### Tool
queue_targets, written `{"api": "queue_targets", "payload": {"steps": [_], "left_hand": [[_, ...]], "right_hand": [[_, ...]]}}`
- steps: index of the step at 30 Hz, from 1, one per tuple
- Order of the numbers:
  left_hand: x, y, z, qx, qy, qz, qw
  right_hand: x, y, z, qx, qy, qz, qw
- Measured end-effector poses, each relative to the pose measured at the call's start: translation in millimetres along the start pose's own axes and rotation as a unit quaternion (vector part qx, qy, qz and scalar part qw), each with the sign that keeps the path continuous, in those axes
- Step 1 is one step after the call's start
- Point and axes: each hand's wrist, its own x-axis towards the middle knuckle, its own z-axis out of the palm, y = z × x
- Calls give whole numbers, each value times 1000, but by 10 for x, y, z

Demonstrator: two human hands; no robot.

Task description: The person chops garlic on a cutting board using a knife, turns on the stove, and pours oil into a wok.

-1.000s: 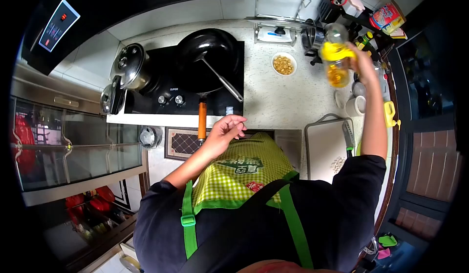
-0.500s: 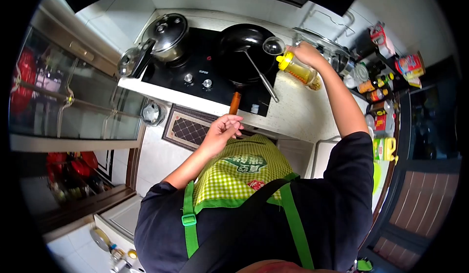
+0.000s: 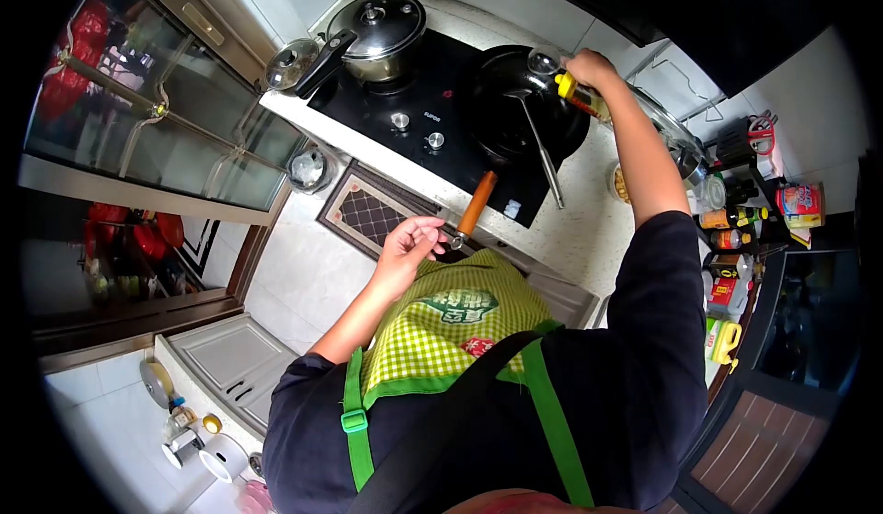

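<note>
A black wok [image 3: 501,123] sits on the right side of the stove, and a metal spatula [image 3: 544,163] leans in it with its handle over the rim. Over the wok's right edge, my right hand [image 3: 591,70] holds an oil bottle [image 3: 586,98] with a yellow collar, tilted toward the wok, its clear lid flipped up. My left hand [image 3: 411,243] is in front of the apron, beside the end of the wok's orange handle [image 3: 476,203]; its fingers are curled together, and what they hold, if anything, is hidden.
A pressure cooker [image 3: 386,40] stands on the left of the stove, with a glass lid [image 3: 292,65] near the counter corner. A bowl of nuts [image 3: 618,183] is partly behind my right arm. Seasoning bottles [image 3: 729,217] and a yellow jug [image 3: 724,339] line the right side.
My right hand has carried the oil bottle from the right side of the counter to the wok and tilted it. The view has turned toward the stove. My left hand keeps its curled shape.
</note>
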Motion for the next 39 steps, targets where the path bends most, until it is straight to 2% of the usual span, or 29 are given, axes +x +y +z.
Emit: {"api": "queue_targets", "payload": {"steps": [5, 7, 10, 13, 15, 22, 27, 31, 32, 33, 35, 36, 37, 39], "left_hand": [[-14, 11, 15, -9, 11, -7, 1000], [0, 21, 41, -6, 9, -8, 1000], [38, 4, 67, -3, -2, -9, 1000], [65, -5, 112, 0, -16, -11, 1000], [83, -7, 142, 7, -23, -14, 1000], [124, -6, 226, 17, -53, -20, 998], [123, -25, 242, 14, -62, -28, 998], [133, -88, 299, 12, -60, -34, 998], [137, -100, 302, 14, -61, -32, 997], [139, -103, 307, 15, -67, -31, 997], [150, -111, 337, 10, -68, -34, 997], [158, -108, 359, 7, -73, -37, 997], [172, -105, 378, 8, -79, -37, 996], [195, -113, 428, 27, -90, -37, 995]], "right_hand": [[176, -35, 24, 40, -5, -29, 999], [114, 24, 31, 63, 12, -24, 998], [-3, 147, 21, 91, -13, -14, 996], [-168, 247, 22, 42, 0, -41, 998], [-259, 291, 44, -39, -19, -80, 996], [-605, 201, -70, -17, -15, -51, 998], [-530, 384, -16, 4, 4, -47, 999], [-502, 639, 9, 124, 41, -24, 991], [-440, 736, 99, 165, 97, -27, 981], [-441, 800, 155, 165, 101, -23, 981], [-418, 960, 224, 376, 88, 23, 922], [-533, 939, 250, 441, 136, 25, 887], [-608, 944, 244, 441, 141, 29, 886], [-765, 975, 225, 556, 132, 17, 820]]}}
